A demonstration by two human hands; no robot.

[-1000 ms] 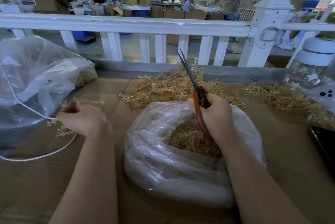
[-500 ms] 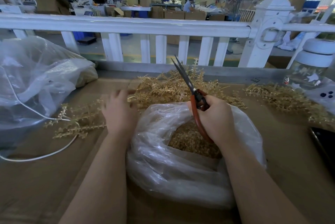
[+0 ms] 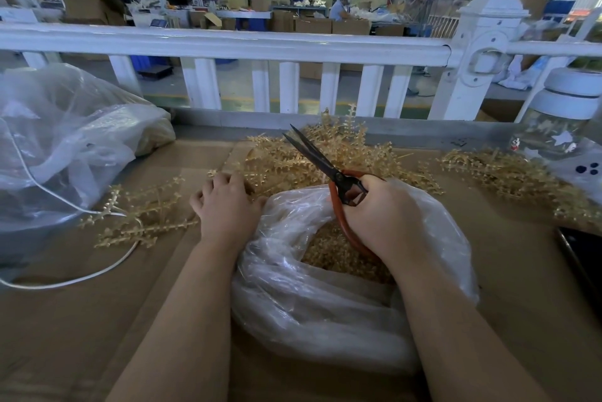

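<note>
Room: a factory hall lies beyond a white railing [image 3: 228,43]; the bench [image 3: 521,271] under my arms is lined with brown cardboard.
Left grip: my left grip [image 3: 224,206] curls its fingers into the near edge of the sprig pile [image 3: 286,164]. I cannot tell whether they have closed on a stem.
Right grip: my right grip [image 3: 381,216] is wrapped round the orange handles of the scissors [image 3: 321,159], with the blades almost together and pointing up and away over the pile.
Step in hand: fetching the next gold sprig to snip, as I judge it.
Doing it well: I should lift one stem free of the tangle, bring it over the bag below my right grip, and keep my fingers behind the blades.
Open bag: the open bag [image 3: 312,304] lies between my wrists, mouth up, holding cut bits [image 3: 329,248] under my right grip.
Big bag: the big bag [image 3: 65,141], well left of my left grip, is crumpled and its contents are unclear.
Jar: the jar [image 3: 566,121], far right of my right grip, has a white lid and its contents are unclear.
Loose sprigs: the loose sprigs [image 3: 143,216] lie just left of my left grip.
</note>
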